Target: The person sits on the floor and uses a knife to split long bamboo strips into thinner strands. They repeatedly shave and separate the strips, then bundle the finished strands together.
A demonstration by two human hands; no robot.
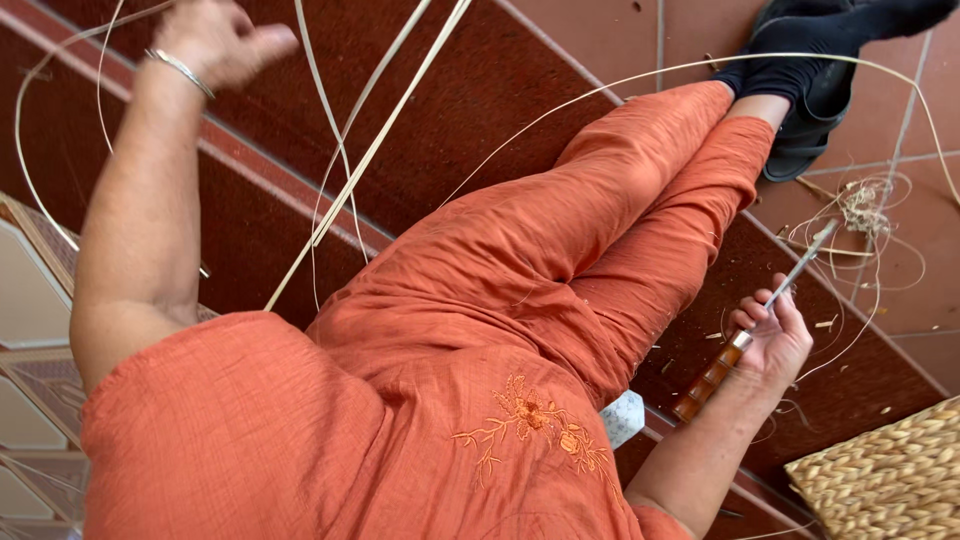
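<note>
My left hand [215,40], with a silver bangle on the wrist, is raised at the top left with its fingers curled. A thin pale cane strand [25,150] loops up to it. More long cane strips [370,150] hang just right of the hand and slant down across the dark red rug [480,90]. My right hand [775,335] rests low beside my right leg and grips a knife by its ringed wooden handle [710,375]. The narrow metal blade [805,260] points up and away. My orange trousers [560,260] fill the middle.
My crossed feet in black sandals [810,80] rest on the terracotta tiles [900,290]. A tangle of cane shavings [865,205] lies near the blade tip. A woven straw piece [890,480] sits at the bottom right, and a patterned edge [30,380] at the left.
</note>
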